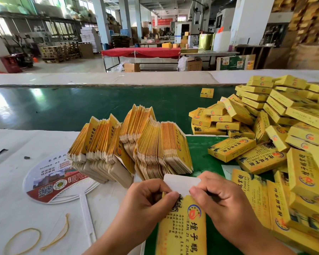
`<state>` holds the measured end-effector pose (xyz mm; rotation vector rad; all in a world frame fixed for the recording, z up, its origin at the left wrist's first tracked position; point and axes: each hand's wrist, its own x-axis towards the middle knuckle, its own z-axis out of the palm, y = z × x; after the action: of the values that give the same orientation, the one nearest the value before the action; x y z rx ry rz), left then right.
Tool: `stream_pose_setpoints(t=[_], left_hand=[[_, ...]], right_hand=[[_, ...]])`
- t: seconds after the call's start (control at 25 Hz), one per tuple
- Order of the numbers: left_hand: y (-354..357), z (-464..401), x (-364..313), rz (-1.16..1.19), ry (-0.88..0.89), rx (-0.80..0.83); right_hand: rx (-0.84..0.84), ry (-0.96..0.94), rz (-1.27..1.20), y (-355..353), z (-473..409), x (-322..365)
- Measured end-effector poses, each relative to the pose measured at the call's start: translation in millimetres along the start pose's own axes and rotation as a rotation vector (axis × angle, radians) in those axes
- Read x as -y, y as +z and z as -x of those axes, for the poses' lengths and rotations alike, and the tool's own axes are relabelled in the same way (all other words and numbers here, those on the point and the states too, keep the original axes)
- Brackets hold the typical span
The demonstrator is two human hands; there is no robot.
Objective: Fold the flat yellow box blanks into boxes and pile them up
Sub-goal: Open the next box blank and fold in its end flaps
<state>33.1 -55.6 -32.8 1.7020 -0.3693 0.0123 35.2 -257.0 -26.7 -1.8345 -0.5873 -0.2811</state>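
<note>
Yellow box blank (182,225) sits low in the middle of the frame, its white flap (181,183) pinched by both hands — left hand (145,197) on one side, right hand (221,197) on the other. Flat blanks (136,142) stand just above. Folded boxes (276,126) pile up at the right.

A round printed hand fan (53,181) is lying flat on the white counter (17,162), with two loose rubber bands (22,240) sitting near its handle. Further back, a red-draped table (140,52) is standing on the factory floor, and a white jerrycan (222,41) is sitting off to its right.
</note>
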Motion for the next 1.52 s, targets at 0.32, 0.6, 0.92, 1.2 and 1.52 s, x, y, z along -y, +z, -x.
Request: stream_pose_setpoints(t=[0.32, 0.6, 0.92, 1.2, 1.52], left_hand=[[2.4, -3.1, -5.6, 0.173, 0.022, -0.141], [0.1, -4.5, -8.4, 0.397, -0.002, -0.059], [-2.9, -5.6, -0.9, 0.237, 0.059, -0.076], [-2.0, -5.8, -2.6, 0.189, -0.039, -0.091], [5.1, -1.7, -7.3, 0.113, -0.051, -0.129]], right_hand=[[-0.001, 0.24, -0.33, -3.2, 0.9, 2.3], [0.122, 0.437, -0.544, -1.7, -0.8, 3.1], [0.034, 0.366, -0.455, -3.5, 0.3, 4.2], [0.012, 0.322, -0.366, 0.0, 0.3, 4.0], [0.033, 0.334, -0.317, -0.1, 0.2, 2.1]])
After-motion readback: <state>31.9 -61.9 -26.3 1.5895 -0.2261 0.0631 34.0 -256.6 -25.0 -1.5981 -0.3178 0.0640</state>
